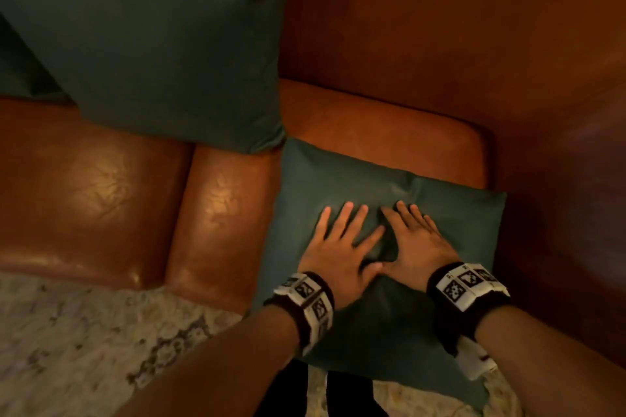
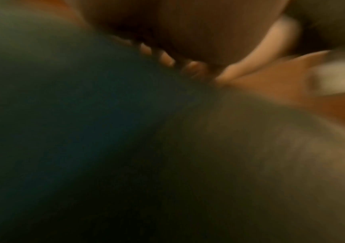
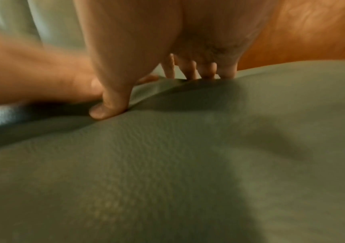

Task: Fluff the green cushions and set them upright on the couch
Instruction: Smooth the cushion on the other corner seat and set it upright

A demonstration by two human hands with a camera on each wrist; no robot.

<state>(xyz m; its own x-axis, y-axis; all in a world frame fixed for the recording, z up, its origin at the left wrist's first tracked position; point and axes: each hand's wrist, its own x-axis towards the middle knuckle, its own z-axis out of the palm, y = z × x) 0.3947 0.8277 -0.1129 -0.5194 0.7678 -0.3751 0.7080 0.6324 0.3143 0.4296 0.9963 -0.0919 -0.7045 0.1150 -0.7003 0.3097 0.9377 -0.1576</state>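
Note:
A green cushion [image 1: 399,332] lies flat on the right seat of the brown leather couch [image 1: 95,200], its near corner hanging over the front edge. My left hand [image 1: 342,244] and right hand [image 1: 416,240] press down side by side on its middle, fingers straight and spread, thumbs touching. The fabric dents around them. The right wrist view shows my right hand's fingers [image 3: 190,69] and thumb sunk into the green cushion [image 3: 188,164]. The left wrist view is dark and blurred, with fingertips [image 2: 167,57] on the green cushion [image 2: 84,131]. A second, larger green cushion [image 1: 162,44] leans upright against the backrest.
The couch's backrest and right armrest [image 1: 559,179] close in the cushion on two sides. A pale patterned carpet [image 1: 84,349] lies below the seat front. Dark legs or feet [image 1: 338,393] show under the cushion's overhanging corner.

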